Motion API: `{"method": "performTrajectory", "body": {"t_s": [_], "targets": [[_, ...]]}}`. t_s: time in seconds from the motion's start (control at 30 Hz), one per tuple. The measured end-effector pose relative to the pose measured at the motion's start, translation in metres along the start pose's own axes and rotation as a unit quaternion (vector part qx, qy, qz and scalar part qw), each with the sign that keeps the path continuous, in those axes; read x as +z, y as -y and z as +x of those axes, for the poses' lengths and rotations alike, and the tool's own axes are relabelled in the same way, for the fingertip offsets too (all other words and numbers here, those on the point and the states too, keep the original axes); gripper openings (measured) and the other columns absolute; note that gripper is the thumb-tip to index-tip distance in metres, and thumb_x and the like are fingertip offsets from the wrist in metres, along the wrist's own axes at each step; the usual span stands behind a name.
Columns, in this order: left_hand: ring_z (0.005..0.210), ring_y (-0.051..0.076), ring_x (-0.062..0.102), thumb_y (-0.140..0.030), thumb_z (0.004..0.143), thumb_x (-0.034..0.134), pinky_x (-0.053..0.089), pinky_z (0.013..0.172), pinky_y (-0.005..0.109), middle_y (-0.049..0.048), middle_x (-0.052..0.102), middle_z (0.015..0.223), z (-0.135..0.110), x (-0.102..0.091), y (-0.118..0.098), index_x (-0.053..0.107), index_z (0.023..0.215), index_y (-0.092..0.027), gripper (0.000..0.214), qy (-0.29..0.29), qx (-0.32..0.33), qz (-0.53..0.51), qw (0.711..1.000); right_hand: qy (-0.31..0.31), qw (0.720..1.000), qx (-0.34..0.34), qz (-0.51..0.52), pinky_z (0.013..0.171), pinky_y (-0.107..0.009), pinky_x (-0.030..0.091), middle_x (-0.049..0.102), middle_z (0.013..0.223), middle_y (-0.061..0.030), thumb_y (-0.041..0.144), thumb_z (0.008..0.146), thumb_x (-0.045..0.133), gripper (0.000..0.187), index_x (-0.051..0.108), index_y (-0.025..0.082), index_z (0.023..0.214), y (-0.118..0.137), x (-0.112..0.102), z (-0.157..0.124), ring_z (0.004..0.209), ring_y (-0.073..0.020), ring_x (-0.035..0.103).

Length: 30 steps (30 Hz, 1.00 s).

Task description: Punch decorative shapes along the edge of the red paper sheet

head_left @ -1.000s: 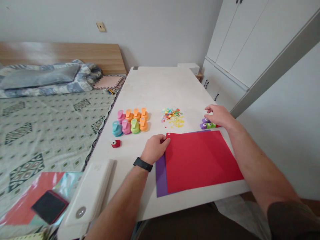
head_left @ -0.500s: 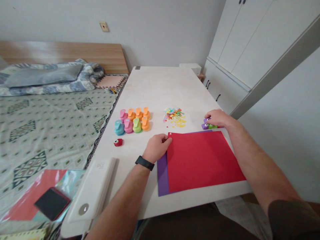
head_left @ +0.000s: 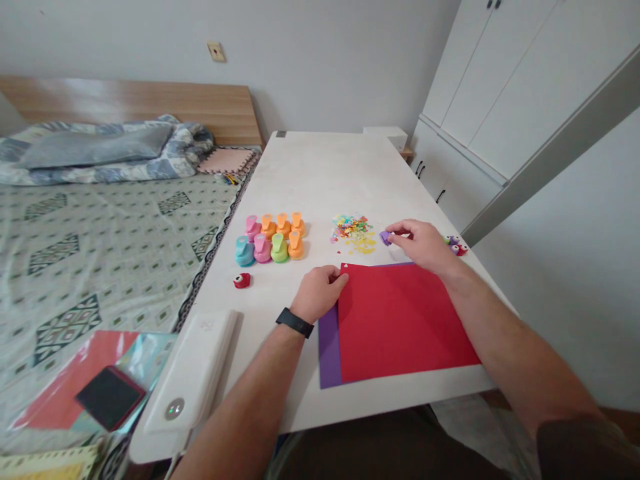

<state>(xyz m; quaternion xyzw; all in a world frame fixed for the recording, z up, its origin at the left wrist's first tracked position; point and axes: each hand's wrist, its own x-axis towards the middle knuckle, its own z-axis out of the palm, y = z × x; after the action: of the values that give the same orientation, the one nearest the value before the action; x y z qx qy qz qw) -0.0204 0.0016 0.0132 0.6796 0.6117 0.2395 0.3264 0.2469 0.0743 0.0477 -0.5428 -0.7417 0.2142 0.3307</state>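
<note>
My left hand (head_left: 321, 291) pinches the top-left corner of a red sheet of paper (head_left: 405, 323), beside a small punched hole. Under it a purple sheet (head_left: 330, 350) shows along the left and top edges. Between the fingertips of my right hand (head_left: 417, 243) is a small purple craft punch (head_left: 385, 237), held above the table just right of a heap of colourful paper cut-outs (head_left: 353, 230). More small punches (head_left: 456, 245), in green, purple and red, stand at the table's right edge, partly behind that hand. A small red punch (head_left: 242, 281) sits to the left.
Two rows of larger punches (head_left: 279, 248) in pink, orange, blue and green stand left of the cut-outs. A white lamp-like device (head_left: 200, 373) lies at the table's left edge. On the bed are a phone (head_left: 110, 398) and plastic-wrapped paper (head_left: 65, 393).
My right hand has moved left from the cluster of small punches, carrying a purple one toward the cut-outs. My left hand stays on the red sheet's corner. The view has shifted slightly.
</note>
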Motion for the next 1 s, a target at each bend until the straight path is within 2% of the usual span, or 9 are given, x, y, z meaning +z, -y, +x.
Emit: {"method": "performTrajectory", "body": {"t_s": [0.13,0.23,0.63,0.87,1.0], "targets": [[0.061,0.014,0.051,-0.046,0.090,0.054,0.031,0.058,0.027,-0.0004,0.062,0.064,-0.001,0.000,0.000,0.064,0.072,-0.019,0.033,0.001,0.003,-0.005,1.000,0.050,0.980,0.006,0.191,0.088,-0.042,0.058,0.078,0.097,-0.0070,0.038,0.088,0.070,0.024,0.074,0.020,0.104,0.023,0.033,-0.016,0.088,-0.0217,0.073],[0.061,0.014,0.051,-0.046,0.090,0.054,0.032,0.057,0.027,-0.0001,0.063,0.065,-0.002,0.001,0.000,0.064,0.073,-0.019,0.034,0.002,0.011,-0.013,1.000,0.040,0.964,0.030,0.262,0.087,-0.040,0.058,0.078,0.096,-0.0061,0.036,0.085,0.073,0.023,0.072,0.019,0.101,0.023,0.051,-0.021,0.087,-0.0202,0.073],[0.063,0.013,0.048,-0.047,0.093,0.053,0.032,0.057,0.026,-0.0010,0.061,0.068,-0.006,0.004,-0.009,0.065,0.078,-0.018,0.035,0.011,0.058,-0.071,0.996,-0.020,0.972,0.017,0.234,0.084,-0.036,0.056,0.076,0.097,-0.0048,0.034,0.089,0.068,0.018,0.070,0.022,0.102,0.017,0.079,-0.034,0.087,-0.0197,0.071],[0.062,0.012,0.047,-0.046,0.093,0.054,0.033,0.057,0.025,-0.0011,0.061,0.068,-0.006,0.007,-0.009,0.067,0.079,-0.017,0.035,0.018,0.064,-0.093,0.993,-0.049,0.984,-0.021,0.168,0.087,-0.038,0.053,0.073,0.101,-0.0051,0.034,0.091,0.068,0.017,0.069,0.023,0.104,0.019,0.079,-0.037,0.088,-0.0200,0.067],[0.062,0.012,0.048,-0.045,0.092,0.056,0.033,0.057,0.025,-0.0010,0.061,0.067,-0.006,0.006,-0.012,0.068,0.079,-0.017,0.033,0.015,0.056,-0.102,0.993,-0.032,0.983,-0.023,0.177,0.088,-0.037,0.053,0.071,0.112,-0.0059,0.033,0.090,0.069,0.019,0.066,0.024,0.105,0.017,0.078,-0.039,0.093,-0.0198,0.066]]}}
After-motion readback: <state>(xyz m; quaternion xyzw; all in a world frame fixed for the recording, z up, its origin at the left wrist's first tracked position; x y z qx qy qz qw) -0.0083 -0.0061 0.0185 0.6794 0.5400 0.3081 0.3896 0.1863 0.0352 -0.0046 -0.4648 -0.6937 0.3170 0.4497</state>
